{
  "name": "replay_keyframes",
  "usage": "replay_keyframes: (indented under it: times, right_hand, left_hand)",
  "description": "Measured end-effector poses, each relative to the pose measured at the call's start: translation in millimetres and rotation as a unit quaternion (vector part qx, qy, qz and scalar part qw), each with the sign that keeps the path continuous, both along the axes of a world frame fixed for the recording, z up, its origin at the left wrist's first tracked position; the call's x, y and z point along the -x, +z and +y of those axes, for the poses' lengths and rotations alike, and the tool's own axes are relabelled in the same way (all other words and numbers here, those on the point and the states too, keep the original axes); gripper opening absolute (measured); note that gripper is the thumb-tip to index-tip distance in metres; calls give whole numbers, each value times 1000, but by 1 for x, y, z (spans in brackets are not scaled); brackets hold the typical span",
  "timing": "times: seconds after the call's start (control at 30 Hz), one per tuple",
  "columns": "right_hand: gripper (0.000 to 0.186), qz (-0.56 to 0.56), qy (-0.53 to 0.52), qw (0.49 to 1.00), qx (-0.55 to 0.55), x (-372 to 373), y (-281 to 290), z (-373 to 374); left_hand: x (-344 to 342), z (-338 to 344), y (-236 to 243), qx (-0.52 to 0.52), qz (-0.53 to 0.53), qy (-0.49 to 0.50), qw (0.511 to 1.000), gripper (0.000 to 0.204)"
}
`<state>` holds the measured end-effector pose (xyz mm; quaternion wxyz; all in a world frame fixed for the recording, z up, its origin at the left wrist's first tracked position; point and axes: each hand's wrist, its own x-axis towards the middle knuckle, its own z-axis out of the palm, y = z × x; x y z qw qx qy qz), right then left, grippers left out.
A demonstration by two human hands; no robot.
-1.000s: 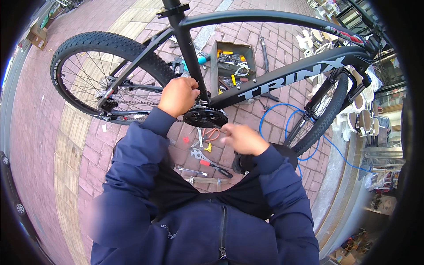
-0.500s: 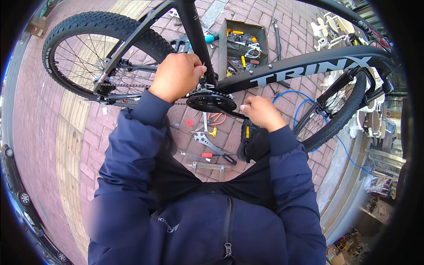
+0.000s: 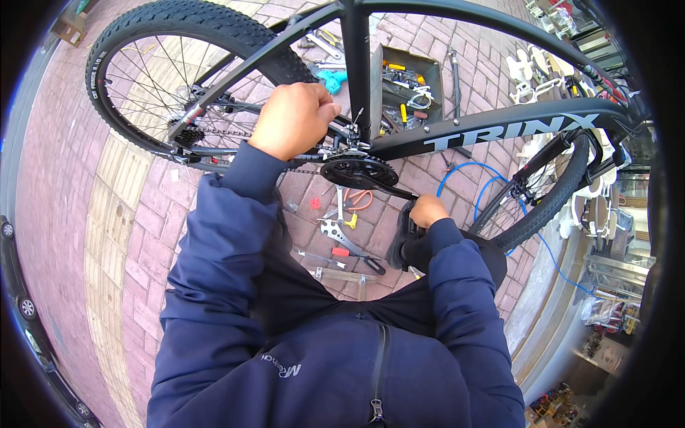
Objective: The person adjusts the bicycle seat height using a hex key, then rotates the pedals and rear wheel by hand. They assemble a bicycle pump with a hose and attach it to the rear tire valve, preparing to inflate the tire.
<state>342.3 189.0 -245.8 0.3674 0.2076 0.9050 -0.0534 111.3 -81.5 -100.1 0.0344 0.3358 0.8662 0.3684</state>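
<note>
A black mountain bike frame [image 3: 399, 146] stands across the view in front of me. My left hand [image 3: 294, 123] is closed in a pinch just left of the seat tube, beside the front derailleur [image 3: 351, 135]. What its fingers hold, if anything, is hidden. Below the derailleur sits the black chainring [image 3: 349, 171], with the chain [image 3: 303, 171] running back toward the rear wheel [image 3: 182, 78]. My right hand [image 3: 429, 211] is wrapped round the outer end of the crank arm [image 3: 392, 190]. Its fingertips are partly out of sight.
On the brick paving below the crank lie a multi-hole wrench [image 3: 339, 234], a red-and-black screwdriver [image 3: 342, 252] and orange tubing [image 3: 360, 198]. Behind the frame stands a toolbox [image 3: 437, 78] of tools. A blue hose [image 3: 446, 176] curls near the front wheel [image 3: 549, 200].
My right hand has come down onto the crank arm's end and closed on it. My left hand stays pinched near the derailleur. The bike sits further right in view.
</note>
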Motion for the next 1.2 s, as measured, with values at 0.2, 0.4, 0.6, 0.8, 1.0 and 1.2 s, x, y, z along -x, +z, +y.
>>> replay_keyframes:
  times: [0.2, 0.4, 0.6, 0.8, 1.0, 1.2]
  right_hand:
    - [25, 120, -277, 929, 216, -9, 90, 17]
    - [34, 228, -380, 777, 446, -1, 139, -6]
    - [32, 268, -410, 645, 587, 27, 136, -56]
    - [34, 205, -421, 581, 666, 56, 115, -105]
    - [42, 210, -404, 578, 677, 57, 97, -112]
    - [57, 242, -454, 477, 713, 39, 66, -87]
  left_hand:
    - [0, -11, 5, -11, -35, 2, 999, 25]
    - [-1, -21, 6, -8, -53, 10, 999, 26]
    - [-1, -24, 4, -8, -48, 13, 999, 28]
    - [1, -19, 1, -1, -44, 12, 999, 27]
    - [-2, -9, 0, 31, -36, -9, 999, 27]
    - [-2, -7, 0, 17, -54, -2, 998, 26]
